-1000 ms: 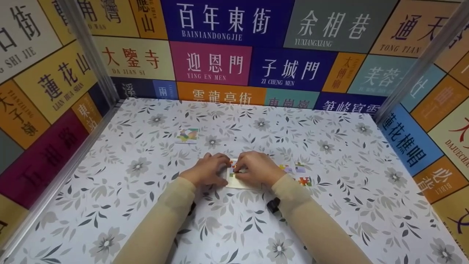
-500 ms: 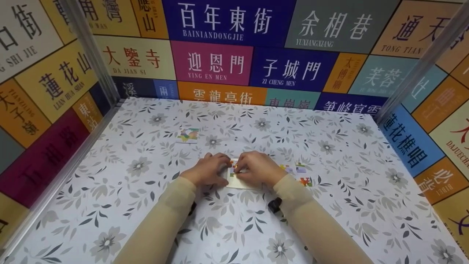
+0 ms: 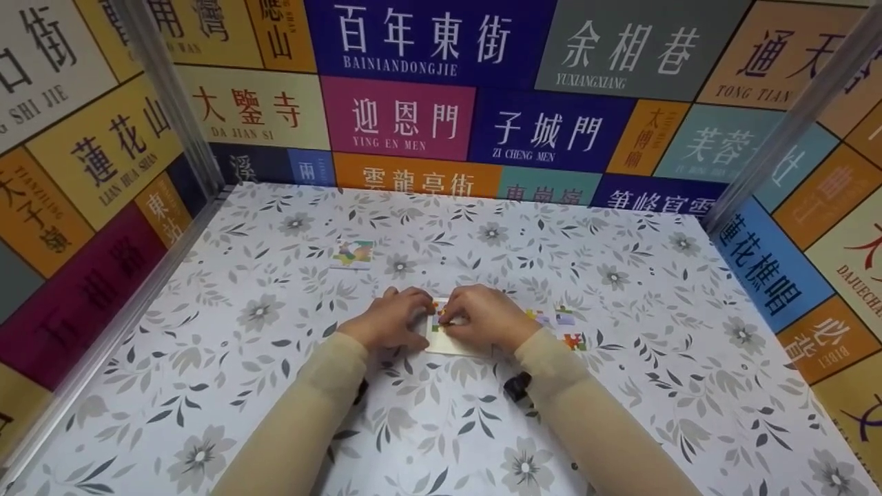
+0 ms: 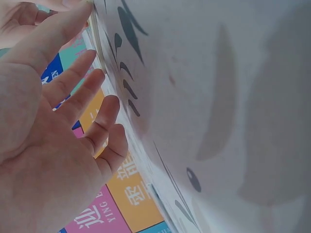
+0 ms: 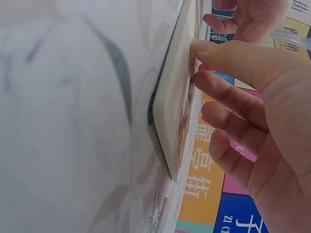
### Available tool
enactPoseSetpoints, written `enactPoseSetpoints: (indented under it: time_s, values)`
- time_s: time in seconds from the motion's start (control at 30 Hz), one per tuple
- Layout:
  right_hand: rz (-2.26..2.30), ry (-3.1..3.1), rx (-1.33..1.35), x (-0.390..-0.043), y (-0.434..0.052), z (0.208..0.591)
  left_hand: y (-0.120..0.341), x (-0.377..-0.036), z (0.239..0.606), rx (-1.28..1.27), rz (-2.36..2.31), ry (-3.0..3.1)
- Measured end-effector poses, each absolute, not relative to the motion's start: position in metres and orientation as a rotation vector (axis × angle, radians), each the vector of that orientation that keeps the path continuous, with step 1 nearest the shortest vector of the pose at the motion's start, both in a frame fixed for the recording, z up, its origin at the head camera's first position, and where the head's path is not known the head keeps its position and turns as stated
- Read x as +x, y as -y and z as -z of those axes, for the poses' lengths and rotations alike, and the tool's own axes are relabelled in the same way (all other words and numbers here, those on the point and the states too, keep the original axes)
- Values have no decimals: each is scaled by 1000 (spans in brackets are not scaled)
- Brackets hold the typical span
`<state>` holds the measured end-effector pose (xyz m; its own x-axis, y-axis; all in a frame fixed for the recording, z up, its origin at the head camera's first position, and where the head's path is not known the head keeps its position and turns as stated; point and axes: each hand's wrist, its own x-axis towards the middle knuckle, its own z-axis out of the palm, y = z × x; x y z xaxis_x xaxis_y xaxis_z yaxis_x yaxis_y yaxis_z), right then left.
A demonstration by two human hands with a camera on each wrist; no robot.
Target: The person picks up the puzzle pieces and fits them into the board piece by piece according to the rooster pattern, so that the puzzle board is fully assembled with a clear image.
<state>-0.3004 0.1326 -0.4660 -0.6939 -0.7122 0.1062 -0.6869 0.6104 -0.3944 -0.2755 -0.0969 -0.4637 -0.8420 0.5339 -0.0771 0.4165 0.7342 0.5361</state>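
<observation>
1. Head view. The board [image 3: 451,347] lies flat on the table [image 3: 413,427], between the hands. The left hand [image 3: 389,318] is spread along its left edge, thumb near the close corner. The right hand [image 3: 486,320] reaches over it with bent fingers; thumb and forefinger pinch what seems to be a small piece [image 3: 444,321]. Loose pieces [image 3: 565,315] lie to the right; a picture card [image 3: 353,255] lies farther back, to the left.

2. Left wrist view. The fingers are parted and grip nothing; the thumb tip meets, or nearly meets, the board's edge. The hand presumably steadies the board.

3. Right wrist view. The thumb tip rests at the board's upper face, the forefinger close by; the pinched piece is largely hidden. Low edges of placed pieces [image 5: 184,128] show along the face. The step in hand appears to be seating one piece among its neighbours. The next move probably calls for a small turn or slide, then light downward pressure, with the board held still.
</observation>
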Motion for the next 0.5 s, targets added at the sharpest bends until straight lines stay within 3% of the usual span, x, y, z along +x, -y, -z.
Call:
enactPoseSetpoints:
  time_s: [0.5]
  values:
    - [757,-2812,-1007,-284,-178,460,93,-278,464,653,-683,-2698]
